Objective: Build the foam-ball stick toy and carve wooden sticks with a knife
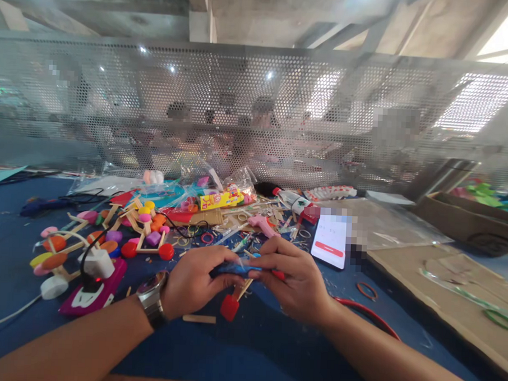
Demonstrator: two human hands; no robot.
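Both hands meet over the blue table [238, 352]. My left hand [195, 280], with a wristwatch [151, 297] on its wrist, is closed on one end of a thin blue stick-like piece [234, 268]. My right hand [294, 279] pinches the other end of the same piece. Below the hands hangs a wooden stick with a red cap [230, 306], seemingly joined to the blue piece. A loose wooden stick [199, 319] lies on the table just under my left hand.
Stick-and-cap craft models [109, 235] and a white charger on a purple power strip [96, 284] lie at left. A lit phone [330, 241], rubber bands, packets and a pink glue gun [263, 224] sit behind. Cardboard [443, 288] lies right. A perforated metal screen [257, 112] has people behind it.
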